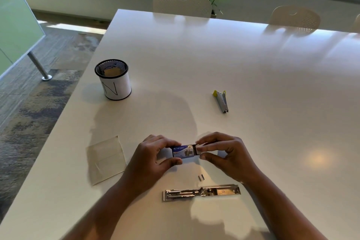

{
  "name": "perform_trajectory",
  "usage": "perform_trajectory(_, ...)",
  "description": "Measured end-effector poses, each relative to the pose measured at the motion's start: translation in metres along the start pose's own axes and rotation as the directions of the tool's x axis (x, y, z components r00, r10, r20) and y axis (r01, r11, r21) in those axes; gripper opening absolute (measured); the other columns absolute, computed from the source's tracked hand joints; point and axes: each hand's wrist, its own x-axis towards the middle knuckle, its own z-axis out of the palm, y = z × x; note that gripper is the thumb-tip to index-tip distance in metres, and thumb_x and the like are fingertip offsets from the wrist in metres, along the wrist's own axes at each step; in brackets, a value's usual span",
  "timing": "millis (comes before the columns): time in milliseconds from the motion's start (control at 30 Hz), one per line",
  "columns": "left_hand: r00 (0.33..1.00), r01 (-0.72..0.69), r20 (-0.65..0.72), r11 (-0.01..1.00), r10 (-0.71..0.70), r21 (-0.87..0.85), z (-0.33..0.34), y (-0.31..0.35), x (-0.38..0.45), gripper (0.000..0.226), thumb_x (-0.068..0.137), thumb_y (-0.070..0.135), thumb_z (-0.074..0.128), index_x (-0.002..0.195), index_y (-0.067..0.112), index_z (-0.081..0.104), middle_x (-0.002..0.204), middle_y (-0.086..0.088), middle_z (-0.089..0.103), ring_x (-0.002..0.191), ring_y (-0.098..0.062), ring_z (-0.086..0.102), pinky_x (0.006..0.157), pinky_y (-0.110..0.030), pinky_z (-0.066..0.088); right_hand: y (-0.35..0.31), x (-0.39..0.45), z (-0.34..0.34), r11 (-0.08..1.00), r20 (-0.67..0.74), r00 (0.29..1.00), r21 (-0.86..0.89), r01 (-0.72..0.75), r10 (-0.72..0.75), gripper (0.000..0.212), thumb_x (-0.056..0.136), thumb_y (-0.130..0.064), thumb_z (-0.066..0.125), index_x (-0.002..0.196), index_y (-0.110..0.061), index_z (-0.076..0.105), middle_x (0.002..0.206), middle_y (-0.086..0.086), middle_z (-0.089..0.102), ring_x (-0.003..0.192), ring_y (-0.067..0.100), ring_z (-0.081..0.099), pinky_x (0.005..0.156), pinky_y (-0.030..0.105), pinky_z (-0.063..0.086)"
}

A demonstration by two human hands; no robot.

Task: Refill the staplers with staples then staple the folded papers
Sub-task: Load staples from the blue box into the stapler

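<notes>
Staplers (202, 192): 2, 1 staple box (183, 151) in both hands, prob. opening.

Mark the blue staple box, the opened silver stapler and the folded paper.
Blue staple box (182, 151): head view, printed top face.
Opened silver stapler (202, 192): head view, hinge middle.
Folded paper (107, 159): head view, centre.

Both arms are stretched forward, bare, and bent in toward each other. The left hand (153, 154) is curled, with thumb below and fingers on top. The right hand (224, 152) is curled the same way, fingertips pinched together.
</notes>
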Motion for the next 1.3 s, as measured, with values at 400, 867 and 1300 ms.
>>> perform_trajectory(400,1.0,0.014,-0.005,0.999,-0.014,-0.038,0.0,-0.003,-0.001,0.046,0.075,0.049,0.077,0.114,0.027,0.074,0.101,0.017,0.069,0.098,-0.004,0.062,0.075,-0.026,0.059,-0.007,0.004,0.012,0.995,-0.039,0.995,0.042,-0.093,0.094,0.023,0.086,-0.025,0.084,0.104,-0.01,0.081,0.114,-0.006,0.08,0.107,0.015,0.077,0.089,0.031,0.063)
perform_trajectory(867,1.0,0.008,-0.015,1.0,-0.008,-0.016,0.002,-0.002,-0.003,0.036,0.078,0.033,0.084,0.113,0.029,0.076,0.1,0.011,0.074,0.09,-0.004,0.068,0.073,-0.022,0.06,-0.007,0.004,0.01,0.993,0.02,0.995,0.056,-0.101,0.1,0.02,0.08,-0.024,0.089,0.088,-0.01,0.079,0.099,-0.006,0.08,0.093,0.017,0.078,0.078,0.025,0.063)
perform_trajectory(1300,0.986,-0.002,-0.161,0.975,0.038,0.221,0.005,0.011,0.003,0.036,0.08,0.039,0.082,0.112,0.025,0.076,0.101,0.006,0.079,0.086,-0.005,0.071,0.073,-0.016,0.055,-0.013,0.015,0.011,0.967,-0.018,0.999,-0.25,-0.053,0.05,0.043,0.087,-0.053,0.078,0.124,-0.032,0.072,0.111,-0.018,0.074,0.09,0.01,0.071,0.068,0.03,0.059)
